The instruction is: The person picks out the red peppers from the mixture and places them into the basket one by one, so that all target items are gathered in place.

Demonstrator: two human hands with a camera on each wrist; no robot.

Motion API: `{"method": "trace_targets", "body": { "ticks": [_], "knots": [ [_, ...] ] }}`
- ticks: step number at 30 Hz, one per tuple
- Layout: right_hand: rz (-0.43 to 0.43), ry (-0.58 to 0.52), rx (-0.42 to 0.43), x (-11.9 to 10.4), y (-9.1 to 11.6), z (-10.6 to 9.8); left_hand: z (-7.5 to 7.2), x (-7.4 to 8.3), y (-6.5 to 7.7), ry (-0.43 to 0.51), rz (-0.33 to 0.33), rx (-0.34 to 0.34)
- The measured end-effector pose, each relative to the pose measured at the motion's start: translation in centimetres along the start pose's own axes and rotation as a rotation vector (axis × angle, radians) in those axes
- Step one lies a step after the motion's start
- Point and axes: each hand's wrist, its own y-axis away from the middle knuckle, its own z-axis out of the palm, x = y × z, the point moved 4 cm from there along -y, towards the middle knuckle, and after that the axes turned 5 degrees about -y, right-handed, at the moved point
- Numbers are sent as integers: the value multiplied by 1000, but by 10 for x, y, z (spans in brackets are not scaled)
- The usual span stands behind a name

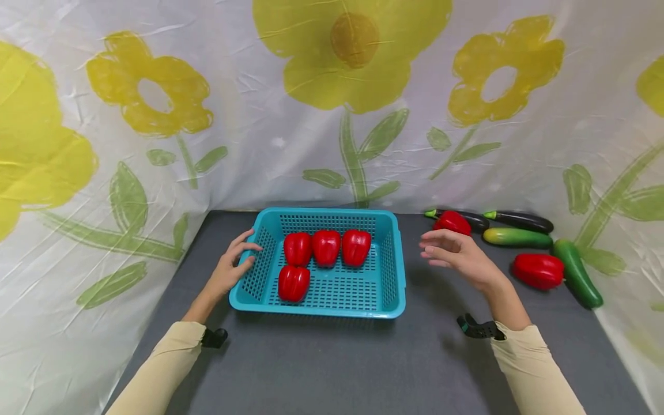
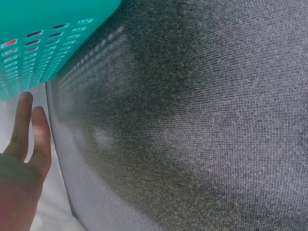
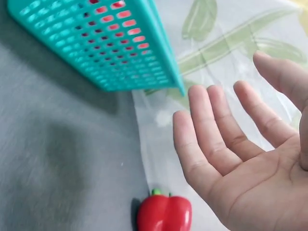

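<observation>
A blue plastic basket sits on the dark table, with several red bell peppers inside, three in a back row and one bell pepper in front at the left. My left hand is at the basket's left rim, fingers extended along it. To the right of the basket, my right hand hovers with relaxed, spread fingers and nothing in its palm, as the right wrist view shows. Behind it on the table lies another red bell pepper, partly covered by the hand in the head view.
At the table's right are two eggplants, a yellow-green cucumber-like vegetable, a red bell pepper and a green cucumber-like vegetable. A white flower-printed cloth hangs behind the table and along its sides.
</observation>
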Motion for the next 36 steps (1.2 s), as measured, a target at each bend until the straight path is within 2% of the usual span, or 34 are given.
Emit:
{"method": "trace_targets", "body": {
  "ticks": [6,11,18,28,32,36],
  "knots": [
    [-1,44,31,5,7,-9,-2,-3,2,1,7,4],
    [-57,62,57,9,19,-21,-2,-3,2,5,4,1],
    [-118,41,73,15,46,-48,0,-2,0,8,4,-1],
    [-96,118,83,21,82,-90,0,-3,1,6,-4,3],
    [-102,89,97,23,93,-103,0,-2,1,7,-7,-2],
    [-119,4,106,24,101,-117,-1,-2,2,7,-5,1]
  ]
}}
